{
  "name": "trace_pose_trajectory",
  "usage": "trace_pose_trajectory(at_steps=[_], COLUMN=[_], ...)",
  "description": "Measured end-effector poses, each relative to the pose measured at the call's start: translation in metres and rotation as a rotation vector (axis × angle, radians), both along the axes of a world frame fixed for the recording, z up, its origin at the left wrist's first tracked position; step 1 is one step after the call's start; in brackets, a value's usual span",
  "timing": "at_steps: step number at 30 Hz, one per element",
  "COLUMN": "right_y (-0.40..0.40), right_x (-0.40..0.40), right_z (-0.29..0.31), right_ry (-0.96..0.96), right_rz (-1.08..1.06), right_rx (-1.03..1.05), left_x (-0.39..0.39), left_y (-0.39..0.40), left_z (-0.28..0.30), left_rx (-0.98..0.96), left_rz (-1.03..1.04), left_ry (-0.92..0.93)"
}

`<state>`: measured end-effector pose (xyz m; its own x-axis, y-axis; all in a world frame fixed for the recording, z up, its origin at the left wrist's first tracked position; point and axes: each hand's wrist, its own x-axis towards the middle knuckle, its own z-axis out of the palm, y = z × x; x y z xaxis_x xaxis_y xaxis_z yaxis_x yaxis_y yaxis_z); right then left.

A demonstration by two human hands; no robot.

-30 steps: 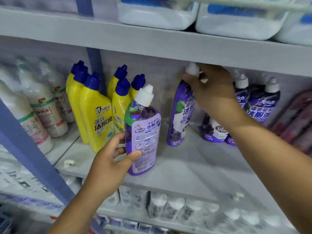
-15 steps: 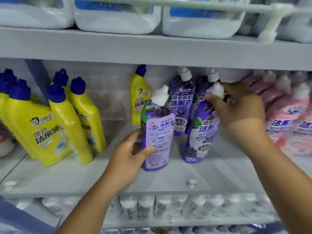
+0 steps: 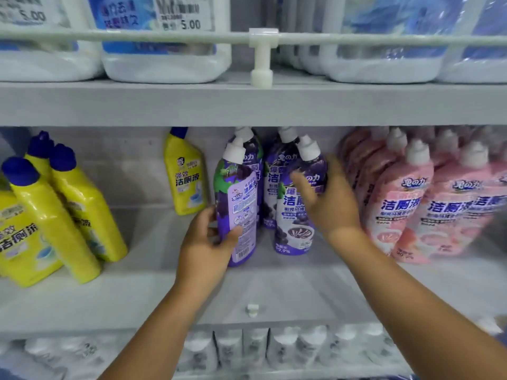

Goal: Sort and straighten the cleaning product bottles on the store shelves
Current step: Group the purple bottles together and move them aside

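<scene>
On the middle shelf my left hand grips a purple bottle with a white cap, its back label and barcode facing me. To its right my right hand wraps around a second purple bottle standing upright, front label facing out. Two more purple bottles stand behind them. Several yellow bottles with blue caps lean at the left, and a lone yellow bottle stands at the back. Pink bottles fill the right.
Large white jugs with price stickers sit on the upper shelf behind a white rail. A small white clip sticks out of the shelf's front edge. White bottles line the lower shelf.
The view has swung right, so the yellow bottles slid left and the pink ones came in. My right hand dropped from the bottle's cap to its body; both purple bottles now stand side by side.
</scene>
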<state>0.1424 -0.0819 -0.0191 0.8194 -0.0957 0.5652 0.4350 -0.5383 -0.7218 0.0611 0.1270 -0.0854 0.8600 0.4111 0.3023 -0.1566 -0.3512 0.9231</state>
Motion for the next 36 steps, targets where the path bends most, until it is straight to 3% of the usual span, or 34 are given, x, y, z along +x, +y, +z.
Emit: trace_pose_trajectory(at_steps=[3, 5, 11, 14, 20, 22, 27, 36], right_y=[-0.003, -0.006, -0.018, -0.020, -0.018, -0.017, -0.014, -0.012], right_x=[-0.014, -0.018, -0.022, -0.021, -0.014, -0.013, -0.013, -0.013], right_z=[-0.047, -0.071, -0.085, -0.082, -0.092, -0.094, -0.098, -0.102], right_ry=[0.252, 0.340, 0.436, 0.443, 0.438, 0.442, 0.438, 0.357], right_rz=[0.248, 0.303, 0.397, 0.414, 0.406, 0.405, 0.395, 0.383], right_rx=[0.318, 0.443, 0.504, 0.462, 0.452, 0.459, 0.506, 0.442], left_x=[-0.008, -0.007, 0.008, 0.013, 0.021, 0.022, 0.022, 0.022], left_y=[-0.015, -0.018, 0.015, 0.018, -0.014, -0.020, -0.008, -0.012], left_z=[-0.003, -0.002, 0.002, 0.003, -0.009, -0.011, -0.014, -0.010], left_rx=[0.124, 0.124, -0.195, -0.199, 0.043, 0.049, -0.077, 0.133], left_rz=[0.177, 0.147, -0.398, -0.512, -0.102, -0.075, -0.228, 0.050], left_ry=[-0.011, 0.045, 0.154, 0.170, 0.053, 0.032, 0.081, 0.033])
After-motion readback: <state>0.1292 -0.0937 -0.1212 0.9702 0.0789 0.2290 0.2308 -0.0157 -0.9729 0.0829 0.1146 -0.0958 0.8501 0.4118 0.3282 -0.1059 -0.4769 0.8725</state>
